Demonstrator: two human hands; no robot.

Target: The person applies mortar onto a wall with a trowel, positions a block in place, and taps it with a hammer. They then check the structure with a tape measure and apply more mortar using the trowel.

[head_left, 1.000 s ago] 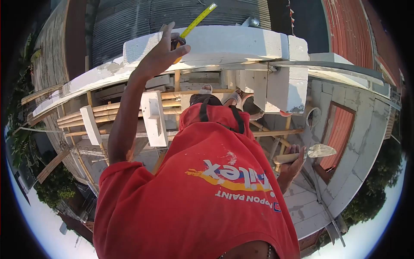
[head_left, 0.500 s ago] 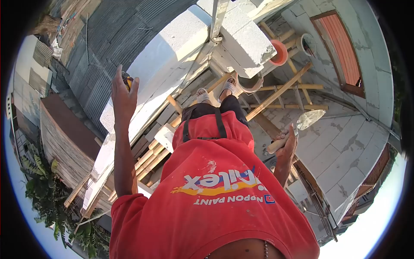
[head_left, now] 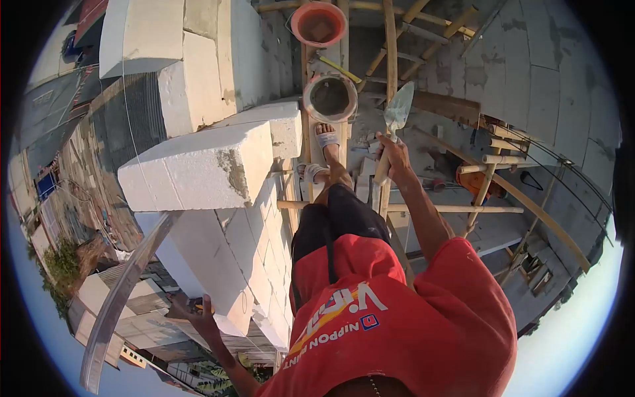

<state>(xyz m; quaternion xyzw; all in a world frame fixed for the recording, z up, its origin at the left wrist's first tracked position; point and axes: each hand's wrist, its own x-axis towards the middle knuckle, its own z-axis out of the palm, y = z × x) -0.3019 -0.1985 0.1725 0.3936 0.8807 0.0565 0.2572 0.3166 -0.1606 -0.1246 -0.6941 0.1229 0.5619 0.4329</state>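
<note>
My right hand is closed round the wooden handle of a trowel. The trowel's blade points away from me and is smeared with grey mortar. Low on the left, beside the white block wall, my left hand holds a small yellow and black object that looks like a tape measure; my fingers partly hide it. A large white block lies on top of the wall, with a grey mortar patch on its end. A bucket of grey mortar stands just beyond my feet.
A red bucket stands farther along the plank walkway, near a tool with a yellow handle. Bamboo poles cross on the right above a drop. A long metal bar slants at left; corrugated roofs lie below.
My view has swung round, bringing the buckets to the top centre and the wall block to the left. My left hand appears lower. Both hands keep what they hold.
</note>
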